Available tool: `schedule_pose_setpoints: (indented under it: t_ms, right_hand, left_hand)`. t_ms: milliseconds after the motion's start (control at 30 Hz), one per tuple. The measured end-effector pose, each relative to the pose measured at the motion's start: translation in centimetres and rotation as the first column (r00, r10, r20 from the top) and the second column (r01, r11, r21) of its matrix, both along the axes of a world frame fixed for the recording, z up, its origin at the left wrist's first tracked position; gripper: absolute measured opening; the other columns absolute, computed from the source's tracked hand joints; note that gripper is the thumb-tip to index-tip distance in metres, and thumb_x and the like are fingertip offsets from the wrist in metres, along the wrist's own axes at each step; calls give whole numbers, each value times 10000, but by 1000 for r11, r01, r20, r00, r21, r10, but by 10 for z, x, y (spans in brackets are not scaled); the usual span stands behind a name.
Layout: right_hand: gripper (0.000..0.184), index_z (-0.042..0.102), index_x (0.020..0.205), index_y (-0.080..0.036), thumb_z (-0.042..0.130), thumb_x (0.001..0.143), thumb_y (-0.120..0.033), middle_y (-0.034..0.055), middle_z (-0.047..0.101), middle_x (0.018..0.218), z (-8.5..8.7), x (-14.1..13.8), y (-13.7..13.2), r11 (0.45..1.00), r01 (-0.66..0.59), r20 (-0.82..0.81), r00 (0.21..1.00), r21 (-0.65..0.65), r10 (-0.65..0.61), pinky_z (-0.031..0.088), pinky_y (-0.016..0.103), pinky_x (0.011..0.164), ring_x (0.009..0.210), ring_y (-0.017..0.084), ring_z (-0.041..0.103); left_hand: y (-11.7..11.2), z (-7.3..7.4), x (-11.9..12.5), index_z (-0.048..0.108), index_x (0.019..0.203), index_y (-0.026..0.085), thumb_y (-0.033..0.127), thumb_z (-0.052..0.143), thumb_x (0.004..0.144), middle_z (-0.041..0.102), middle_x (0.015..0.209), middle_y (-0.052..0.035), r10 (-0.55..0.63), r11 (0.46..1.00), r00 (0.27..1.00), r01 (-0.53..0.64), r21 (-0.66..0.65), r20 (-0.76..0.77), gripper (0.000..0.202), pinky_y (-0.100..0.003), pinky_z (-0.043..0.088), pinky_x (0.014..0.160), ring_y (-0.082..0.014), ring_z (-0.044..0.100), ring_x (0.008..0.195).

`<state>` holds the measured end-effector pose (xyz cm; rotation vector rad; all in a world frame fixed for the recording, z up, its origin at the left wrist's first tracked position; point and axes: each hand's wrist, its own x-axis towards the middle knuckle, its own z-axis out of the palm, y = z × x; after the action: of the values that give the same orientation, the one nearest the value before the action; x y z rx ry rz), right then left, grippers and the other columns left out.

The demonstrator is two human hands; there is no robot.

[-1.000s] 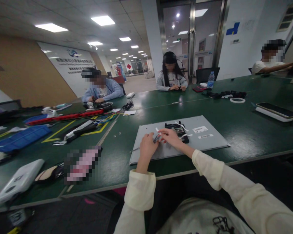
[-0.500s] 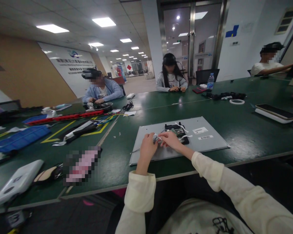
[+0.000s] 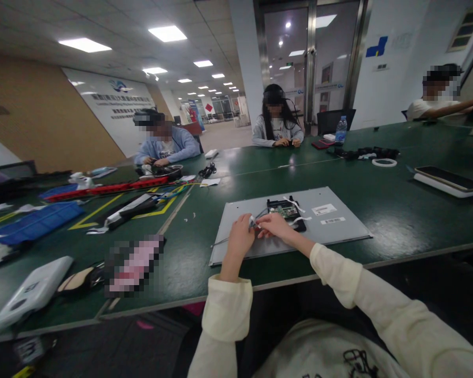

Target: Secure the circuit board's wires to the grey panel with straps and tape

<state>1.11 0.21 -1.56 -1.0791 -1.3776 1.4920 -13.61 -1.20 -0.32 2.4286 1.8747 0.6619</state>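
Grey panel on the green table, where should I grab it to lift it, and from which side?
The grey panel lies flat on the table, so only its edges offer a grip. Probably take the two bare short edges, one hand from each side; the circuit board and its white ribbon cables sit on the top face, best left untouched.

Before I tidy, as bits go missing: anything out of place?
White scraps lie scattered on the green table left of the grey panel. The left hand and right hand pinch a white strip over it.
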Motion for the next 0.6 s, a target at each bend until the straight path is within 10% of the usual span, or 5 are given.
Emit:
schedule_pose_setpoints:
  t_ms: [600]
  right_hand:
    - [179,604,696,-124,486,831,-117,30,669,668,18,6,-2,986,-144,113,982,-83,153,387,129,399,468,77,598]
  left_hand:
    - [-1,2,9,386,1373,105,182,311,945,645,1187,-169,25,992,996,-36,-124,-87,442,-287,432,914,-194,613,1108]
